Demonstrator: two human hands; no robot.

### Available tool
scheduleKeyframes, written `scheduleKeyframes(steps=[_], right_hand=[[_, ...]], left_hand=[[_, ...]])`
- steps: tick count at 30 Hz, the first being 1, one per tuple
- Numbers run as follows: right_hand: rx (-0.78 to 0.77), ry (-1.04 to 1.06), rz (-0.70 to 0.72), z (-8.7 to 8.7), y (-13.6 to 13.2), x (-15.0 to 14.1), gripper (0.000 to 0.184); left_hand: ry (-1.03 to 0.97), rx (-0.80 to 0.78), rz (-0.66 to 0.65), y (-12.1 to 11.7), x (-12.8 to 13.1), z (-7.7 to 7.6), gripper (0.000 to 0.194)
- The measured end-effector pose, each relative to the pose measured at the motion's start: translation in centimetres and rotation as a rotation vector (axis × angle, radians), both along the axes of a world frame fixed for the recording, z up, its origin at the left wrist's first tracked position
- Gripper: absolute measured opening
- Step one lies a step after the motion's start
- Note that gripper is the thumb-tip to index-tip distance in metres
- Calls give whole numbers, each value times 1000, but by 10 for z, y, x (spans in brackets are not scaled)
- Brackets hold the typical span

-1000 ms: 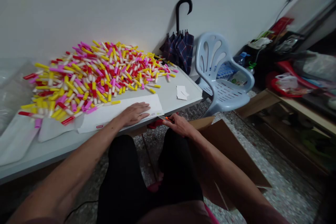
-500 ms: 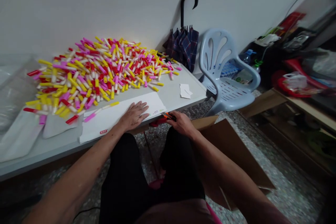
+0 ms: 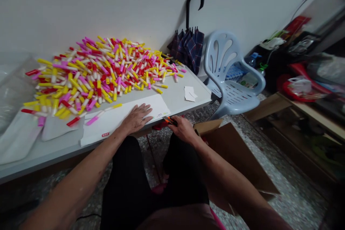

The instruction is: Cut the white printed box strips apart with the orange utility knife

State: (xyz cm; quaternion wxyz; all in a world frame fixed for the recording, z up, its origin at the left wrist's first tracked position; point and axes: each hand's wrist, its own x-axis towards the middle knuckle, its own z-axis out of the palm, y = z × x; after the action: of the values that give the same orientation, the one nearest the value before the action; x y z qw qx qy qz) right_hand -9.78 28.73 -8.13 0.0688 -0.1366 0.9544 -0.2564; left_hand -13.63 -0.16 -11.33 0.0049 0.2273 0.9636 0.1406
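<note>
My left hand point(image 3: 138, 118) lies flat with fingers spread on a long white card sheet point(image 3: 159, 105) at the table's front edge. In my right hand point(image 3: 183, 128) is an orange and black utility knife point(image 3: 170, 120). Its tip is at the sheet's right front corner, by some small print. Near the sheet's left end lie a pink and white tube point(image 3: 94, 119) and a yellow-ended one point(image 3: 116, 106). Behind the sheet rises a large heap of small tubes point(image 3: 107, 68) in yellow, red, pink and white.
Torn white card pieces point(image 3: 190, 94) lie on the table's right part. Clear plastic bags point(image 3: 16, 140) cover its left end. An umbrella point(image 3: 188, 45) leans on the wall beside a blue plastic chair point(image 3: 233, 75). An open cardboard box point(image 3: 239, 158) stands on the floor to my right.
My right hand has drawn the knife slightly left and down along the sheet's front corner. My left hand stays pressed on the sheet.
</note>
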Motion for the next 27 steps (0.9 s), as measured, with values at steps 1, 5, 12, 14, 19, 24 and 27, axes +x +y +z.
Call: scheduleKeyframes(steps=[1, 5, 12, 14, 19, 24, 27], right_hand=[[-20, 6, 1, -2, 1, 3, 31], [-71, 13, -1, -8, 5, 14, 31], [-66, 21, -42, -12, -6, 17, 32], [-78, 31, -38, -13, -8, 20, 32], [-86, 18, -59, -12, -15, 24, 33], [-116, 11, -58, -13, -21, 26, 34], [-108, 15, -65, -15, -23, 28, 35]], left_hand=[[-8, 2, -7, 1, 0, 1, 61], [-33, -2, -21, 4, 2, 4, 61], [-24, -18, 3, 7, 3, 5, 61], [-30, -13, 2, 7, 3, 5, 61], [-36, -11, 4, 7, 2, 5, 60], [-36, -10, 0, 8, 3, 6, 61], [-42, -7, -2, 9, 4, 9, 60]])
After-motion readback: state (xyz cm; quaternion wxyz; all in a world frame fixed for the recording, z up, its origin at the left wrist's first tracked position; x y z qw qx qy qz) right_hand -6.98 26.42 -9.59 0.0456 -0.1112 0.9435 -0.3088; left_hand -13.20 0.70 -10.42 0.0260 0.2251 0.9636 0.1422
